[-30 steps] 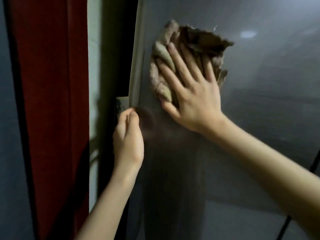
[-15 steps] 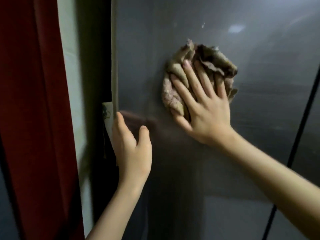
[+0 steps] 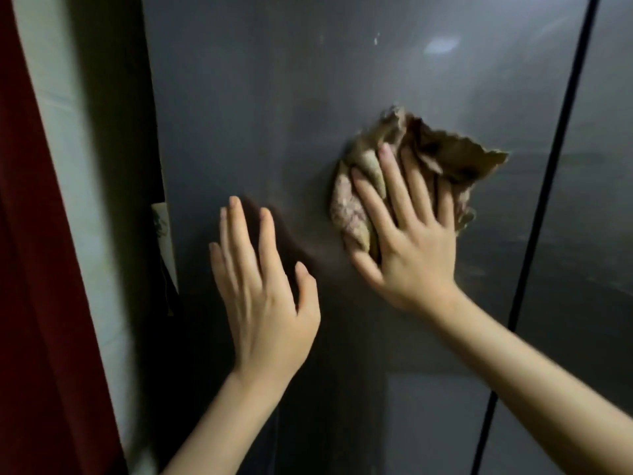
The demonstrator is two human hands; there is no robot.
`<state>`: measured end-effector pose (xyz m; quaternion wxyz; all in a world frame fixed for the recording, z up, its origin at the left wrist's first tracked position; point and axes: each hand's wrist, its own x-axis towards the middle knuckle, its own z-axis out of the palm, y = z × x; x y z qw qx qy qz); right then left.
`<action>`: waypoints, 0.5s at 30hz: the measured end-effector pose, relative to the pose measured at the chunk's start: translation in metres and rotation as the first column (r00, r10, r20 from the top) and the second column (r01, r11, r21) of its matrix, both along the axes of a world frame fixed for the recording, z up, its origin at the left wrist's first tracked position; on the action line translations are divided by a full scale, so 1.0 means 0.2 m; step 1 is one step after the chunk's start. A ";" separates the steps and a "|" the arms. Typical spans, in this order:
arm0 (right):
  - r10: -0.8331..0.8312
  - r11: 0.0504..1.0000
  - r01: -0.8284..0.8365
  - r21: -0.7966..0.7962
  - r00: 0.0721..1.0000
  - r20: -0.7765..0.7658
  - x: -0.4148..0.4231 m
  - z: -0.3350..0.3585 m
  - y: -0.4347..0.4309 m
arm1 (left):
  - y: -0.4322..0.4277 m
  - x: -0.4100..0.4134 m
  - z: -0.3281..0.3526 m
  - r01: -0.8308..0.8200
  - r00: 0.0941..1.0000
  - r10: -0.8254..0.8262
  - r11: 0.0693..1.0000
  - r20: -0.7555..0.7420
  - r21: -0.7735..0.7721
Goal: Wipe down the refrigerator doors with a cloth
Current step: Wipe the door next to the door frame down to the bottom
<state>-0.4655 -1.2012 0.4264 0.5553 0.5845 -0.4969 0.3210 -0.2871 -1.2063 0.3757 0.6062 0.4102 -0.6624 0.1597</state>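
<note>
1. Both hands are up against the fridge door (image 3: 274,97), backs toward the camera.
2. R hand (image 3: 407,248): fingers spread flat, pressing a crumpled cloth (image 3: 442,156) onto the door. Not a fist grip, just palm & fingers pinning it; thumb sticks out to the left, below the cloth.
3. L hand (image 3: 263,296): open, empty, fingers straight & pointing up, just left of and lower than the R hand. Fingertips look to be at the door w/ a dark reflection right above them; can't tell if the palm touches.
4. Cloth: tan/brown, bunched, ragged edge sticking out up & right of the R fingers. Sits about mid-door, nearer the right edge.
5. Door: dark grey, glossy, faint smears; a pale light reflection (image 3: 440,46) near the top.
6. Dark vertical gap (image 3: 561,166) right of the cloth, w/ a 2nd door panel (image 3: 603,234) beyond it.
7. Left of the door: a dark shadowed strip, then a pale wall (image 3: 68,166), then a red curtain (image 3: 30,303) at the frame edge.
8. Small pale item (image 3: 163,231) at the door's left edge; too blurry to ID.
</note>
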 end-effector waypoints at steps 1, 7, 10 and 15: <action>-0.006 1.000 0.006 0.027 1.000 0.000 -0.01 -0.12 0.01 | 0.00 -0.01 -0.01 -0.012 0.999 0.013 1.000 0.032 -0.003; 0.023 0.988 0.001 0.156 0.988 -0.152 -0.16 -0.49 0.08 | 0.03 -0.05 -0.08 -0.100 0.975 0.095 0.995 0.201 0.015; 0.035 0.999 -0.034 0.011 0.995 -0.096 -0.18 -0.11 0.05 | 0.03 -0.11 -0.06 -0.112 0.968 0.110 0.994 0.225 -0.007; -0.040 0.998 0.044 -0.044 0.996 0.081 -0.18 -0.07 0.04 | 0.02 -0.21 -0.05 -0.099 0.962 0.106 0.994 0.251 -0.040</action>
